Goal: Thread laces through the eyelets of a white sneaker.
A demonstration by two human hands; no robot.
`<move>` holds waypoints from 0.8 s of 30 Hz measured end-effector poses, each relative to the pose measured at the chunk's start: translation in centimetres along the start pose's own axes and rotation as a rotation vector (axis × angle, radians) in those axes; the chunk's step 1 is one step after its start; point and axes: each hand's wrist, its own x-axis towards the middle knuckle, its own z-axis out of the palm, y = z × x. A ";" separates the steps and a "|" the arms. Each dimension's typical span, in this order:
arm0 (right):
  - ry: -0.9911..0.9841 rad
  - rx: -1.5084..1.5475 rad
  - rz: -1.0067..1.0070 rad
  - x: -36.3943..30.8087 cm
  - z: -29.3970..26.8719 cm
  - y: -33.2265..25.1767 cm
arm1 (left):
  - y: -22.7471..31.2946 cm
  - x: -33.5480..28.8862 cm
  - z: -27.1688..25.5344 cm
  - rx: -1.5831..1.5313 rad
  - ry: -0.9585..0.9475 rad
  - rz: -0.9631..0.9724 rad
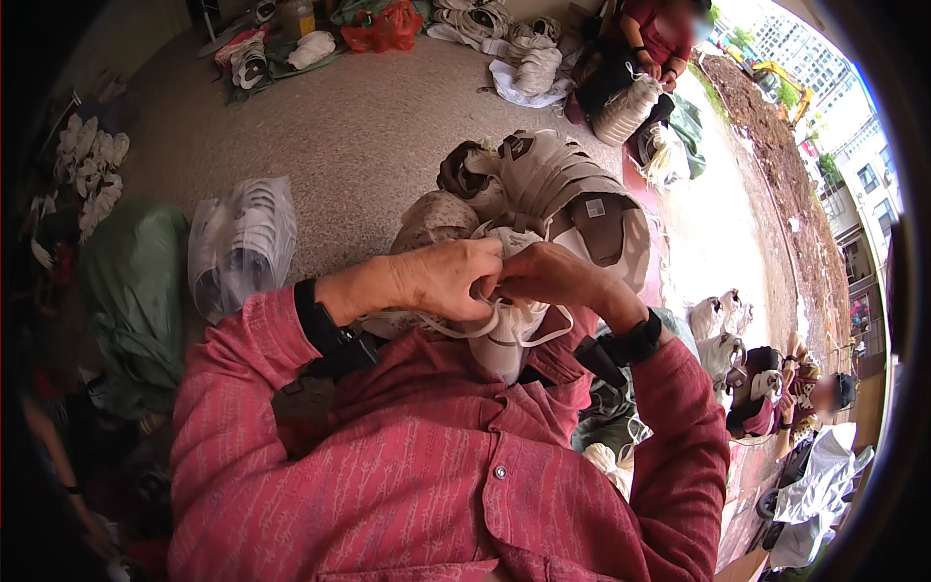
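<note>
A pale shoe upper (499, 357) lies in my lap, its toe toward my body. My left hand (441, 276) and my right hand (555, 275) meet over its lacing area, fingers pinched together. A white shoelace (555, 339) hangs in loops on both sides of the shoe, and its upper part runs into my fingers. The exact grip at the fingertips is partly hidden. Just beyond my hands lies a row of nested beige and brown shoe uppers (567, 173), with a speckled brown piece (432, 221) at its left.
At the left are a clear bag of stacked white uppers (247, 238) and a green sack (136, 291). A red plastic bag (385, 27) lies at the far side. One person (645, 53) sits at the far right with more uppers; others sit at the right edge.
</note>
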 end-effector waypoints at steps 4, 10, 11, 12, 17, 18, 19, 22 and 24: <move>-0.056 0.035 0.000 0.7 0.0 0.7 | -0.8 0.0 0.3 0.013 -0.005 0.021; -0.159 0.117 0.112 1.2 0.0 0.6 | -1.0 -0.3 0.7 0.014 0.060 0.047; -0.177 0.159 0.130 1.3 0.1 0.6 | -1.0 -0.4 0.9 0.014 0.057 0.046; -0.176 0.162 0.130 1.4 0.2 0.5 | -1.1 -0.5 1.1 0.035 0.093 0.047; 0.035 0.203 0.287 0.8 1.3 -0.3 | -1.2 -0.9 1.7 0.091 0.185 0.061; 0.034 0.200 0.285 0.7 1.6 -0.1 | -1.3 -0.9 1.6 0.019 0.193 0.075; 0.112 0.314 0.222 0.4 2.0 0.4 | -1.4 -1.0 1.5 -0.052 0.202 0.089; 0.468 0.876 0.199 -1.1 1.1 0.5 | -0.6 -1.0 1.2 -0.291 0.248 -0.151; 0.608 1.013 0.177 -1.5 0.8 1.5 | -0.4 -0.7 1.3 -0.300 0.259 -0.149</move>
